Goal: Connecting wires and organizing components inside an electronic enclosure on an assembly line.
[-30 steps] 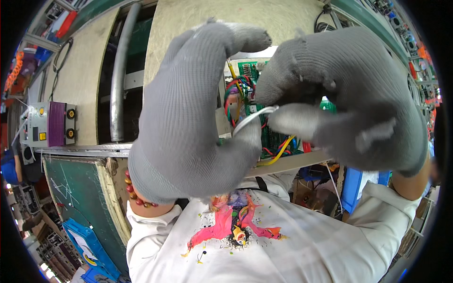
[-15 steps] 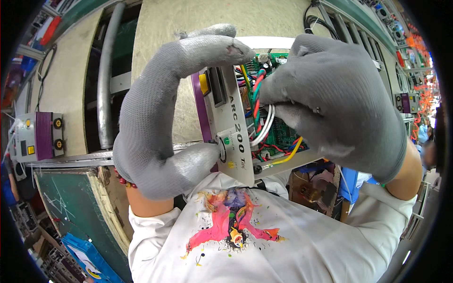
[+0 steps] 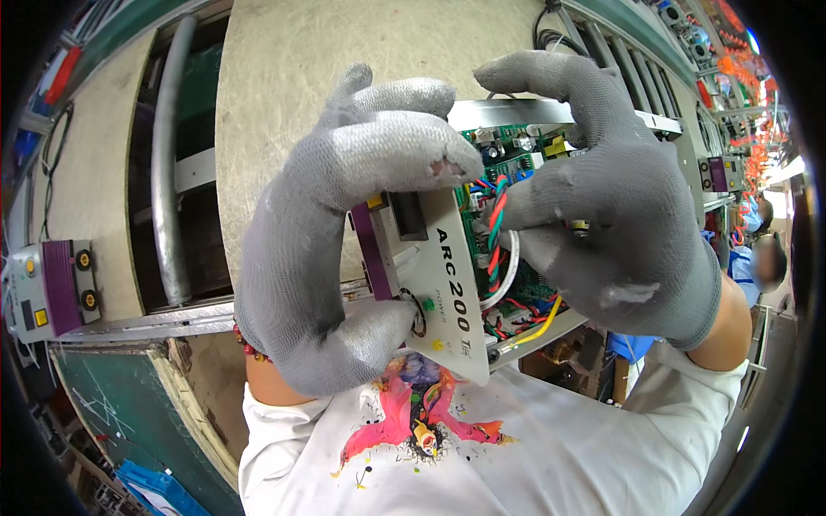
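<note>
In front of me is a welding machine with its case open, its pale front panel (image 3: 434, 275) tilted and edged by a purple strip (image 3: 372, 258). My left hand (image 3: 292, 241), in a grey glove, grips this panel, with fingers over the top end and the thumb against the face beside a round hole. Inside the case sits a green circuit board (image 3: 519, 138). My gloved right hand (image 3: 624, 241) pinches white wires (image 3: 511, 273) between thumb and a finger; its index finger is raised. Twisted red and green wires (image 3: 496, 219) run beside the pinch. A yellow wire (image 3: 545, 327) lies lower down.
Another purple and grey machine (image 3: 60, 288) stands at the left, and one more (image 3: 721, 174) at the far right. A metal roller (image 3: 175, 163) lies left of the pale board (image 3: 292, 52). Black cables (image 3: 555, 34) lie at the back. A person (image 3: 764, 258) is at the right edge.
Both hands and the machine appear lower and slightly to the right in view. My right index finger has lifted and stretched away from the wires, while the pinch stays.
</note>
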